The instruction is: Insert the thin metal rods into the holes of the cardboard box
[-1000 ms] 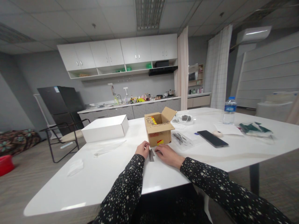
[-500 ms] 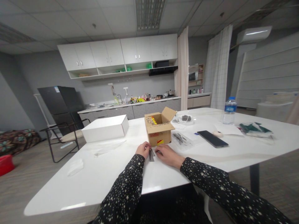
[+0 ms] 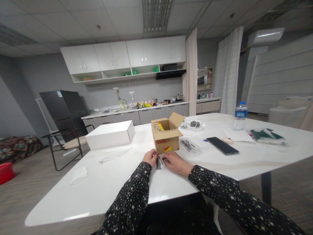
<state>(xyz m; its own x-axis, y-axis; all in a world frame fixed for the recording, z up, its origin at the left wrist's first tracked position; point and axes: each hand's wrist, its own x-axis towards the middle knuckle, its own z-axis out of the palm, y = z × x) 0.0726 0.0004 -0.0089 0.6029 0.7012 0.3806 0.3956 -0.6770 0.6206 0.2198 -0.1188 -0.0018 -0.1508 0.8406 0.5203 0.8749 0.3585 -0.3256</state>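
Several thin dark metal rods [image 3: 158,164] lie fanned out, close together, on the white table between my hands. My left hand [image 3: 150,158] is closed at their upper ends, thumb and fingers pinched on them. On their right side, my right hand [image 3: 176,163] rests low over the table with its fingers bent in towards the rods; what its fingertips hold, if anything, is hidden. Just beyond both hands stands an open cardboard box [image 3: 167,143] with raised flaps. To its right lies a clear plastic bag [image 3: 192,147] with more thin dark pieces in it.
A white box [image 3: 110,134] stands at the left, with clear film [image 3: 114,156] and a crumpled white piece [image 3: 79,175] nearer. At the right are a phone [image 3: 222,145], a water bottle [image 3: 240,117], a green packet [image 3: 267,135] and a white coiled cable [image 3: 193,125].
The rods between my hands have shifted slightly in their spread. Both hands stay in almost the same place.
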